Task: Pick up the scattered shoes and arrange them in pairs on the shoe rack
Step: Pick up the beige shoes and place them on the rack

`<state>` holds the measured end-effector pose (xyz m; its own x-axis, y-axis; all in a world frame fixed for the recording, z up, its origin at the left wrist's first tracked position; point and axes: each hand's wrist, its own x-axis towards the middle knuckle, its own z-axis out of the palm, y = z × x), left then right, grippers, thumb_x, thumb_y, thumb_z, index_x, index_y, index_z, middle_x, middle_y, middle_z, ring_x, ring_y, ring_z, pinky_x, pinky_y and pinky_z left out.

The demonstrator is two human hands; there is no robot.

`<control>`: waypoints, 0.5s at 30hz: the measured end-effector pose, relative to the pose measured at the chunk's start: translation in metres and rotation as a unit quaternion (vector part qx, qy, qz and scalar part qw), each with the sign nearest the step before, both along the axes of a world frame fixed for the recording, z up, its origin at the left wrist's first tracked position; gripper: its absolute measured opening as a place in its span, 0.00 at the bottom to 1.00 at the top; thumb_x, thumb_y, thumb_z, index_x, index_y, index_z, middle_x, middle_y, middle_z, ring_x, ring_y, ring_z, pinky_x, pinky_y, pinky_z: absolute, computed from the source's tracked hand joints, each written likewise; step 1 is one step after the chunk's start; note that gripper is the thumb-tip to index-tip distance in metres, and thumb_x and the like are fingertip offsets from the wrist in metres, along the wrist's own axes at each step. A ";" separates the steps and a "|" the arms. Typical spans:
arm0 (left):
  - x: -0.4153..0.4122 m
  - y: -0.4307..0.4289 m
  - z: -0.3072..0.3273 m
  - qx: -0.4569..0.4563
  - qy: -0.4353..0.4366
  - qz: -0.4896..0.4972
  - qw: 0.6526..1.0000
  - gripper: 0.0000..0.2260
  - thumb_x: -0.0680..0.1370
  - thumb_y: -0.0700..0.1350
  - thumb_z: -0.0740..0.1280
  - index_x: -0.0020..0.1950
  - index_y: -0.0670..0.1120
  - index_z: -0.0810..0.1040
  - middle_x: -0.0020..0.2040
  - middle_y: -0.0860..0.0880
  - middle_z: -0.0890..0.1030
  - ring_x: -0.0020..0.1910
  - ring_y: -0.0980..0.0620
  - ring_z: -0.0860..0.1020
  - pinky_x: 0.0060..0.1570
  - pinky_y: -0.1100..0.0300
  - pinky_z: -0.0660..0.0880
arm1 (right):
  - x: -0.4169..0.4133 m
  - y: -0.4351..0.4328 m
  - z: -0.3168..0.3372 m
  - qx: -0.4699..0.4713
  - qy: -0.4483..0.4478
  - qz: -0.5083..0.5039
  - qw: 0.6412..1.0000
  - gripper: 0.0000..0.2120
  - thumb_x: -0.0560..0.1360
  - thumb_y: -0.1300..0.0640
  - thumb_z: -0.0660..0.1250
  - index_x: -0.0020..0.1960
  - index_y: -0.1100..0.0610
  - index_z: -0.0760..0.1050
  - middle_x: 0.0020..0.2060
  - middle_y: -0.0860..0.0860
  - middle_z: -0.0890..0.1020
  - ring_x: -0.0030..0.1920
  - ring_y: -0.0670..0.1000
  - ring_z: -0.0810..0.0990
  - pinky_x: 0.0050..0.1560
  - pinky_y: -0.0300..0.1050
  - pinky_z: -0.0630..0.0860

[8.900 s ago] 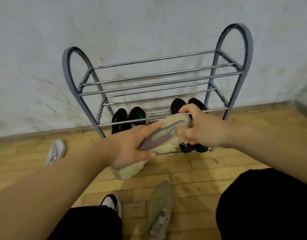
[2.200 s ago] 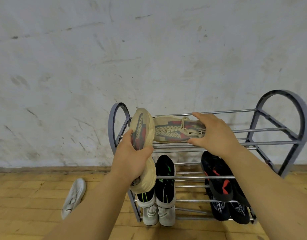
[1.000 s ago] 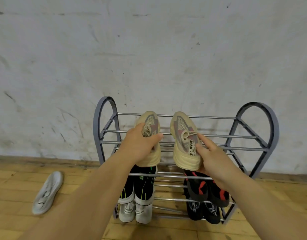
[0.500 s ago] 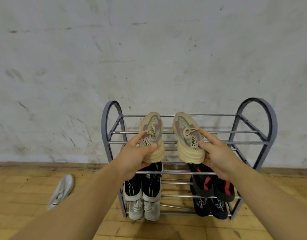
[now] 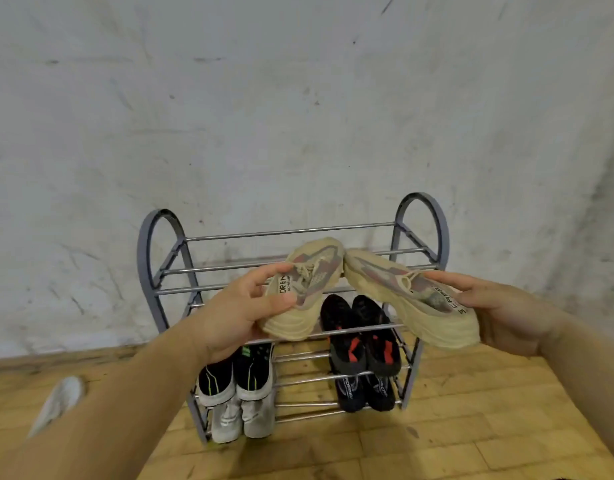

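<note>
The left hand (image 5: 243, 313) and right hand (image 5: 506, 317) each clasp a heel, left sneaker (image 5: 309, 289) and right sneaker (image 5: 412, 299) toe to toe over the shoe rack's (image 5: 419, 197) top front edge; seemingly light with soft knit, they likely grip best there.

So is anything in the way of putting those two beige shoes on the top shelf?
Nothing visible. The left hand holds one beige shoe and the right hand its mate over the top shelf, whose bars carry nothing else. The black-green pair and black-red pair sit lower down.
</note>
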<state>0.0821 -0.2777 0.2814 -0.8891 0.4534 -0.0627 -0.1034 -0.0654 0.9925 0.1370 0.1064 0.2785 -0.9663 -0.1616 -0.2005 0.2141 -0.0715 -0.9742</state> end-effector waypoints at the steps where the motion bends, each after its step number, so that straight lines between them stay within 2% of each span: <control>1: 0.002 -0.001 0.000 -0.007 -0.012 -0.022 1.000 0.27 0.69 0.46 0.81 0.67 0.54 0.80 0.63 0.42 0.83 0.54 0.44 0.83 0.51 0.49 0.82 | 0.007 0.008 -0.002 0.004 -0.012 0.006 1.000 0.27 0.70 0.57 0.76 0.69 0.49 0.80 0.66 0.56 0.82 0.60 0.58 0.82 0.55 0.53 0.80; 2: 0.002 -0.003 -0.001 -0.016 -0.024 -0.043 0.999 0.30 0.65 0.48 0.83 0.66 0.55 0.80 0.64 0.42 0.82 0.54 0.44 0.82 0.50 0.49 0.81 | 0.013 0.016 -0.005 0.010 -0.021 0.017 1.000 0.33 0.64 0.54 0.81 0.68 0.48 0.80 0.66 0.57 0.81 0.61 0.59 0.81 0.55 0.53 0.81; 4: 0.003 -0.007 -0.005 -0.036 -0.036 -0.078 0.996 0.36 0.60 0.52 0.86 0.66 0.55 0.80 0.66 0.40 0.80 0.56 0.43 0.81 0.51 0.48 0.80 | 0.023 0.028 -0.008 0.016 -0.036 0.037 0.999 0.40 0.57 0.51 0.86 0.69 0.49 0.80 0.68 0.58 0.80 0.62 0.60 0.81 0.56 0.54 0.81; 8: 0.008 -0.011 -0.010 -0.050 -0.046 -0.117 0.991 0.36 0.62 0.48 0.85 0.68 0.51 0.78 0.66 0.41 0.81 0.58 0.42 0.81 0.55 0.47 0.80 | 0.030 0.034 -0.012 0.024 -0.057 0.050 0.997 0.33 0.62 0.53 0.82 0.67 0.48 0.80 0.67 0.58 0.80 0.62 0.60 0.80 0.57 0.53 0.81; 11: 0.010 -0.017 -0.011 -0.067 -0.044 -0.122 0.989 0.33 0.67 0.45 0.80 0.70 0.48 0.75 0.66 0.41 0.80 0.58 0.43 0.81 0.54 0.48 0.80 | 0.027 0.031 -0.015 0.018 -0.063 0.042 0.997 0.27 0.68 0.57 0.75 0.67 0.50 0.81 0.67 0.59 0.80 0.62 0.60 0.80 0.60 0.56 0.79; 13: 0.012 -0.023 -0.012 -0.077 -0.044 -0.124 0.988 0.30 0.68 0.44 0.79 0.69 0.48 0.75 0.66 0.41 0.80 0.57 0.43 0.81 0.50 0.49 0.80 | 0.023 0.028 -0.018 0.023 -0.065 0.041 0.997 0.27 0.70 0.60 0.72 0.69 0.52 0.79 0.67 0.59 0.80 0.64 0.62 0.79 0.69 0.64 0.71; 15: 0.012 -0.032 -0.013 -0.081 -0.048 -0.128 0.987 0.29 0.69 0.42 0.79 0.69 0.48 0.75 0.66 0.39 0.79 0.56 0.44 0.81 0.46 0.52 0.80 | 0.019 0.023 -0.020 0.035 -0.066 0.053 0.996 0.30 0.66 0.58 0.76 0.69 0.53 0.79 0.67 0.60 0.80 0.65 0.63 0.78 0.74 0.68 0.62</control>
